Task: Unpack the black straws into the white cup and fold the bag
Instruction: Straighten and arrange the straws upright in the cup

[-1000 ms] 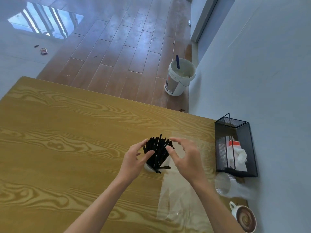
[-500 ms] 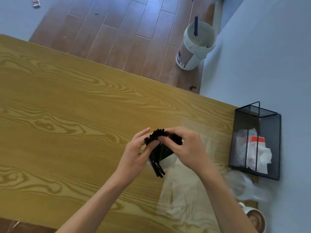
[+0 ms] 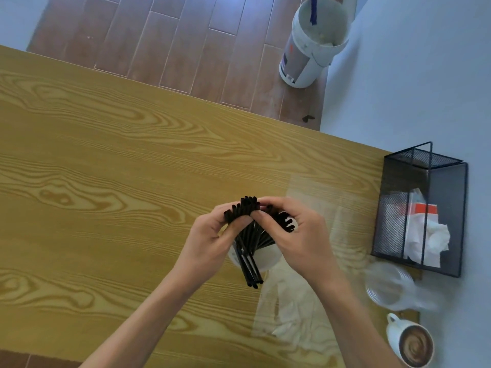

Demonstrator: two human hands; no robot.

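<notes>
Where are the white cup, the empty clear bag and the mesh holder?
white cup (image 3: 267, 258): head view, near part of the wall below the straws.
clear bag (image 3: 295, 314): head view, crumpled near end lying flat on the table.
black mesh holder (image 3: 449, 208): head view, its right side panel.

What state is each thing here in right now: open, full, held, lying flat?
Black plastic straws: bunched in the cup, fanned out, tops pinched by both hands.
White paper cup: upright, holding straws.
Clear plastic bag: empty, lying crumpled, unfolded.
Left hand: gripping straws.
Right hand: gripping straws.
Black mesh holder: upright, holding napkins.
White coffee mug: full.
</notes>
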